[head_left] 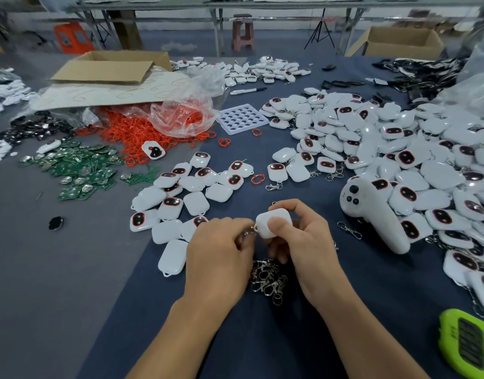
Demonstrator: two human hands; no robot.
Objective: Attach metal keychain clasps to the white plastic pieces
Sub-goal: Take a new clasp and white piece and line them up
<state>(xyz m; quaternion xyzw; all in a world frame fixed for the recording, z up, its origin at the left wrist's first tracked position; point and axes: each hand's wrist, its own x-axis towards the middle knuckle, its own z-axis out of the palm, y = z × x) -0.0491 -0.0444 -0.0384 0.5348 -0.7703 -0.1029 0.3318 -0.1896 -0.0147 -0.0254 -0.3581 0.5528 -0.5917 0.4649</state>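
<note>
My right hand (301, 239) grips a white plastic piece (272, 218) between thumb and fingers, just above the table. My left hand (219, 250) pinches a metal clasp (249, 232) at the piece's left corner loop; the clasp is mostly hidden by my fingers. A small heap of metal clasps (267, 277) lies on the dark cloth directly under my hands. Several white pieces without clasps (178, 203) lie to the left. A big pile of white pieces with clasps (385, 149) fills the right side.
A white handheld controller (372, 212) lies right of my hands, and a green device (467, 343) sits at the lower right. Red rings (142, 132), green circuit boards (79, 170), a white tray (242, 119) and a cardboard box (109, 67) lie farther back.
</note>
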